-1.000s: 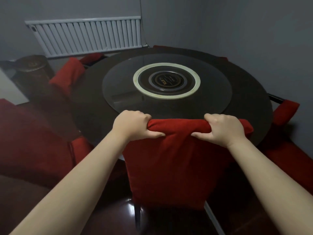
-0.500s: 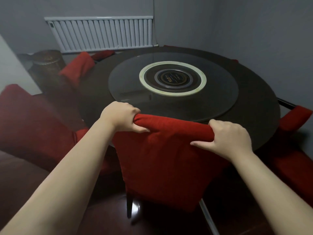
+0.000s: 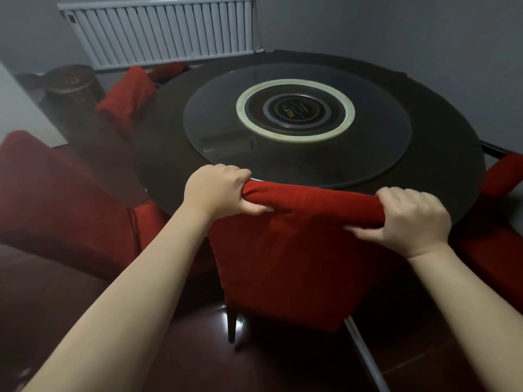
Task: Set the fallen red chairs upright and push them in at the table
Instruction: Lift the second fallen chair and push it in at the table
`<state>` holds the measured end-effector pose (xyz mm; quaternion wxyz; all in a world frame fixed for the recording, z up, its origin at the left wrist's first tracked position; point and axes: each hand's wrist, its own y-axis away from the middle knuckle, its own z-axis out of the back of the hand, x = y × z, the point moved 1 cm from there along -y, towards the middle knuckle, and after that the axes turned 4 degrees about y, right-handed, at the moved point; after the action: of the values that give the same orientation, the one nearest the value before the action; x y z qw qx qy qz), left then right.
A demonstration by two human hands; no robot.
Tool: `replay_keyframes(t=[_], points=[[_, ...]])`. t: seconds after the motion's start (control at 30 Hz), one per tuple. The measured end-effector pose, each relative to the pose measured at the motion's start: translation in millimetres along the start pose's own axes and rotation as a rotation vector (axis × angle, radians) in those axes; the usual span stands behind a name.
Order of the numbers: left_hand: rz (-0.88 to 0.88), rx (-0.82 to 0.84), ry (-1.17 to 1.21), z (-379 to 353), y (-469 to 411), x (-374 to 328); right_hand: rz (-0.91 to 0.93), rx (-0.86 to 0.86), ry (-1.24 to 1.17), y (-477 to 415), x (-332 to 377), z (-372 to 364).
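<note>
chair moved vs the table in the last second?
Yes. The chair has swung counterclockwise: its top rail, level with the table edge before, now slants down to the right. Both hands grip it.

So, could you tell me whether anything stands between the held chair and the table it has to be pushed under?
Nothing visible does. Both hands, left and right, grip the top of the chair, whose back already stands at the table edge. Under the table is hidden.
</note>
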<state>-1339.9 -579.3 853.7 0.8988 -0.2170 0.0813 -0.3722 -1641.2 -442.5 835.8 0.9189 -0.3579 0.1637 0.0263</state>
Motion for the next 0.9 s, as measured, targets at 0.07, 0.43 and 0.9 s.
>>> replay_keyframes(t=[0.07, 0.43, 0.9], points=[[-0.027, -0.048, 0.011, 1, 6, -1, -0.005, -0.009, 0.004, 6, 4, 1], [-0.065, -0.071, -0.016, 11, 51, -16, -0.003, -0.011, 0.002, 42, 25, 26], [-0.03, -0.118, -0.042, 13, 85, -65, 0.073, 0.013, -0.023, 75, 1, 38]])
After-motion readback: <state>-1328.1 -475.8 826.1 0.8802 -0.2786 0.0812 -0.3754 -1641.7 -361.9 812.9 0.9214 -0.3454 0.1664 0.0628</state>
